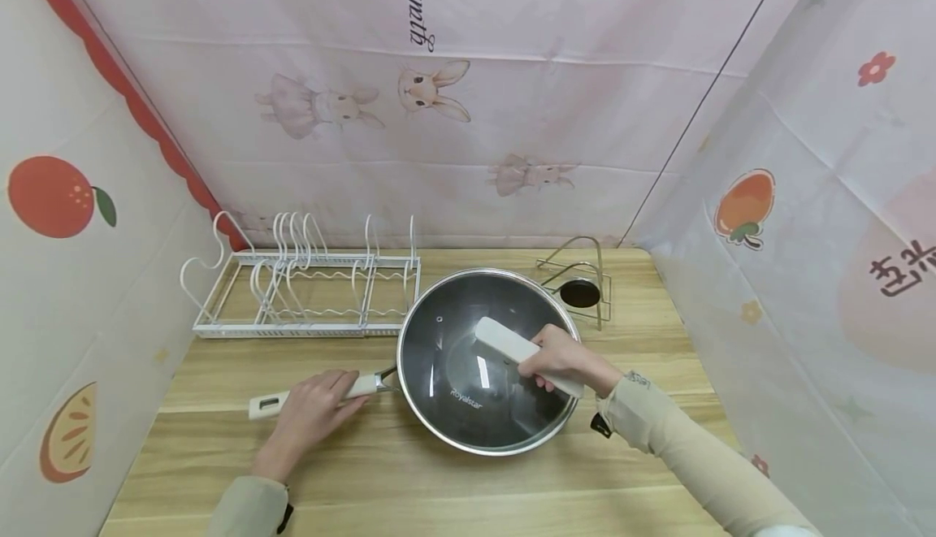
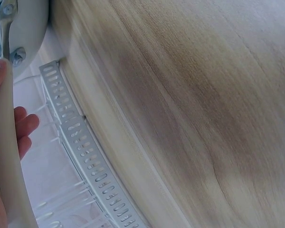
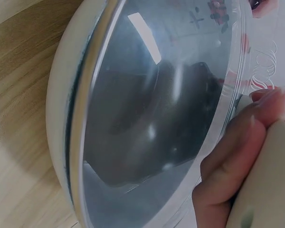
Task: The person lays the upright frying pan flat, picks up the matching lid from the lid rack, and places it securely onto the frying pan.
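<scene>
A wok point(image 3: 59, 109) with a cream outer wall is in the middle of the table. Over it lies a round glass lid point(image 1: 468, 407) marked "Royalstar"; whether its rim rests fully on the wok is hard to tell. My left hand point(image 1: 314, 407) grips the wok's long cream handle point(image 1: 361, 386), which points left; in the left wrist view the fingers curl round this handle point(image 2: 4, 123). My right hand point(image 1: 566, 358) holds the lid's white bar-shaped handle point(image 1: 504, 340), fingers and thumb round it. The wok's inside shows only dimly through the glass.
A white wire dish rack point(image 1: 292, 330) with upright loops stands at the back left, close to the lid's edge. Behind the wok on the right is a metal wire stand point(image 1: 601, 277) with a dark round piece point(image 1: 580, 293). Printed cloth walls point(image 1: 468, 139) enclose the wooden table point(image 1: 439, 496).
</scene>
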The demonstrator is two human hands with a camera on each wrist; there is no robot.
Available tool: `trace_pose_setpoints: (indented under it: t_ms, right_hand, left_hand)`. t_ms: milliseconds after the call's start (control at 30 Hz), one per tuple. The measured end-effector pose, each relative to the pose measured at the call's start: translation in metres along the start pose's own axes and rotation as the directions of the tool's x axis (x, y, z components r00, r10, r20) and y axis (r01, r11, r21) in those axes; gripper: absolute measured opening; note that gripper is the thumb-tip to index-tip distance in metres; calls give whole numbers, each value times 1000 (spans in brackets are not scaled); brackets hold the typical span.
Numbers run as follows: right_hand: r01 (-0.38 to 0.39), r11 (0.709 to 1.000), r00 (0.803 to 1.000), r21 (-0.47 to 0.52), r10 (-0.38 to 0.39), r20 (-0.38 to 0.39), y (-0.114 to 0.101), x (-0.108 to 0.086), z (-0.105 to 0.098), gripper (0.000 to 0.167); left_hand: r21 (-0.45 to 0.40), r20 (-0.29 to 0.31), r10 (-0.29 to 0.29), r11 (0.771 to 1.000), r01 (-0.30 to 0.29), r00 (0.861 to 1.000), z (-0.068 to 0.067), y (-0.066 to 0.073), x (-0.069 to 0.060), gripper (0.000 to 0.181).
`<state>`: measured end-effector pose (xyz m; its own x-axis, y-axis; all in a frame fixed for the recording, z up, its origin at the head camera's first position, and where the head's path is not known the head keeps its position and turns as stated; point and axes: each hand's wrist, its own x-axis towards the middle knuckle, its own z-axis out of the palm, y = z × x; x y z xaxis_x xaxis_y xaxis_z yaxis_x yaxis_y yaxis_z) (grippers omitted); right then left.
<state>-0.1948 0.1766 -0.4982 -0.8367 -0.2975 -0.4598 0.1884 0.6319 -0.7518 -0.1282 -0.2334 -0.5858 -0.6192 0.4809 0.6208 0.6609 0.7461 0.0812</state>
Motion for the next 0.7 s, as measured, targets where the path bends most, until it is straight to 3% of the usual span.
trace_pose_setpoints:
  t_ms: [700]
  right_hand:
    - [-26, 999, 999, 47, 25, 23, 9, 14, 1, 7]
  left_hand:
    - [7, 9, -19, 1000, 19, 1000, 2, 0, -2, 42]
